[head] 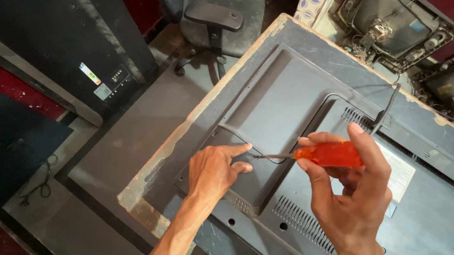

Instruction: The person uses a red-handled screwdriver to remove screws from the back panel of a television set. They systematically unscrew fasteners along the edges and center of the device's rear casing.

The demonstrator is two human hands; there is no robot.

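Observation:
A flat-screen television (279,99) lies face down on a worn table (153,176), its dark grey back cover up. My right hand (349,194) grips an orange-handled screwdriver (328,154); its thin metal shaft points left, with the tip near the cover's raised edge. My left hand (214,170) rests on the back cover with the index finger stretched toward the screwdriver tip. A black cable (387,106) runs off the cover's upper part.
A black office chair (221,7) stands beyond the table. Another flat television (45,16) leans at the left. Two old tube-set chassis (393,20) sit at the upper right. A cable (41,184) lies on the floor at the left.

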